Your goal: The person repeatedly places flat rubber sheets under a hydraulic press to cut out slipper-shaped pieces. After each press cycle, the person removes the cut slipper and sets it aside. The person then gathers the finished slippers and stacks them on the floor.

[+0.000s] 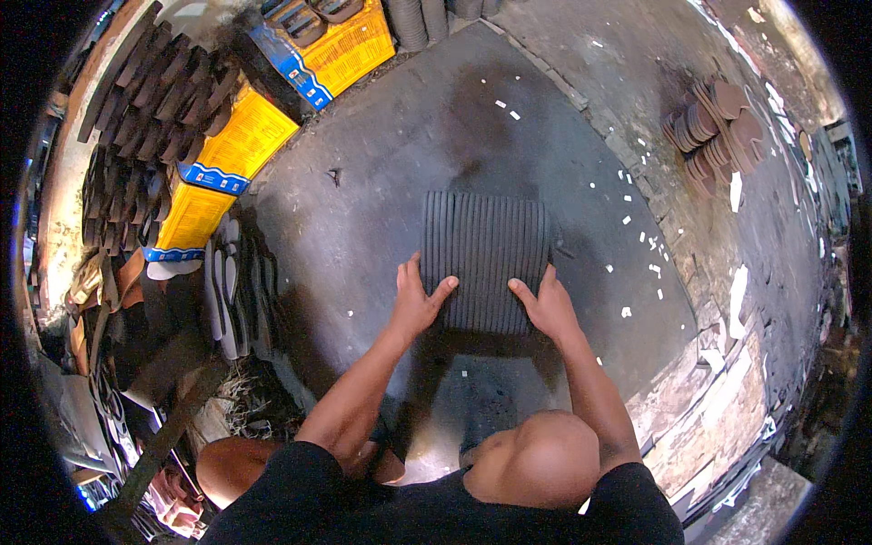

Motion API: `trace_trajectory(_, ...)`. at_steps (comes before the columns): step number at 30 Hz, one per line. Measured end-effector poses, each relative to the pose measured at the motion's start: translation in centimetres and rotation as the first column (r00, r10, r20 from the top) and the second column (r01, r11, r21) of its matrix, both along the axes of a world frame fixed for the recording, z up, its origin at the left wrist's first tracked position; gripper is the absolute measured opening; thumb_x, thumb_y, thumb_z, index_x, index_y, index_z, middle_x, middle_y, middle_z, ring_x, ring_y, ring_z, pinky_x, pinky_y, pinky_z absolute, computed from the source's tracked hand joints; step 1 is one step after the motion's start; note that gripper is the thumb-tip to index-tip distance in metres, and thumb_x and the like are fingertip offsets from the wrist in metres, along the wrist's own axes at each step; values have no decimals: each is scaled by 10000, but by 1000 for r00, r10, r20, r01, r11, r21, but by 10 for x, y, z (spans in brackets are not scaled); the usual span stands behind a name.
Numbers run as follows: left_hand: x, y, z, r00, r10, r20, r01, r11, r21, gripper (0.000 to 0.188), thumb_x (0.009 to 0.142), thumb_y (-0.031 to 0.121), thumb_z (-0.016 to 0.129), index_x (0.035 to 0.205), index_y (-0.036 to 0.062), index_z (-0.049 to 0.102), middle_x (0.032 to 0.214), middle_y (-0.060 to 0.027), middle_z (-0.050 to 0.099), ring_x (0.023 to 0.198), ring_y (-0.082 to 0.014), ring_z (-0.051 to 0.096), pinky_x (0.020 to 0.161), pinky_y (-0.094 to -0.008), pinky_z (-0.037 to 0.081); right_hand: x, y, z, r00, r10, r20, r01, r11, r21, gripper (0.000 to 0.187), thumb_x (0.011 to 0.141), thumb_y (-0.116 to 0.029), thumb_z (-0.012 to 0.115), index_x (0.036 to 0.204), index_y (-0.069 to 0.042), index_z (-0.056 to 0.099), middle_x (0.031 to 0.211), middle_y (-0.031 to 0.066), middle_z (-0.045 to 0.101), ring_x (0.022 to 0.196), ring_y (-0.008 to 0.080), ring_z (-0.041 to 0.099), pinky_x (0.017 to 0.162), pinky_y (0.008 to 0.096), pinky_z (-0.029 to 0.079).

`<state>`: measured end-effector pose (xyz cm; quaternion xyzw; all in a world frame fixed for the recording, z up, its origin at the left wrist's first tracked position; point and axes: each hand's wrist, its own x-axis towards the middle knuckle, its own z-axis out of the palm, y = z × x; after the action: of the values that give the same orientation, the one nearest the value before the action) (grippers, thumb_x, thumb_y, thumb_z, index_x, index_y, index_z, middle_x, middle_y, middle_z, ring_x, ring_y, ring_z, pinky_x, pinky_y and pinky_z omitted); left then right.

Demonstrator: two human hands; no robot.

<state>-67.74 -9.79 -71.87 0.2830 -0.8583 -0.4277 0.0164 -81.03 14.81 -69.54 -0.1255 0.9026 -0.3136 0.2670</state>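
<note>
Between my two hands is a tight stack of thin dark grey pieces [486, 250], standing on edge side by side, which look like shoe soles. My left hand [420, 295] grips its left end, with the thumb on the near face and the fingers round the side. On the right end, my right hand [548, 304] holds it the same way, its fingers partly hidden behind the stack. The stack is over the dark floor, and I cannot tell whether it touches it.
Dark soles [159, 109] are piled at the far left beside yellow and blue cartons [241, 136]. Loose grey soles [232, 286] lean nearer me. Brown soles [718, 132] lie stacked at the far right. White scraps [627, 221] dot the grey floor sheet [363, 182].
</note>
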Motion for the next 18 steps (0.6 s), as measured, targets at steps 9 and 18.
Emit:
trace_trajectory(9,-80,-28,15,999,-11,38,-1,954,301,988,1001,701,481,1554,-97,299,1541,-299,417,1449,-411,405,1200,-492,323,-48,-15,100,954,70,-290,-34,991,127,917,934,-643,620,1456,92,450,1293,331,613,1187,524,600,999,541,506)
trace_trajectory(18,-135,-54,-14,962,245,120,-219,428,877,940,1003,750,402,1566,-3,396,1524,-190,512,1387,-334,494,1136,-461,415,-133,-115,164,384,598,-704,-530,767,362,270,1019,-194,542,1084,26,686,1026,212,712,940,380,668,793,484,582)
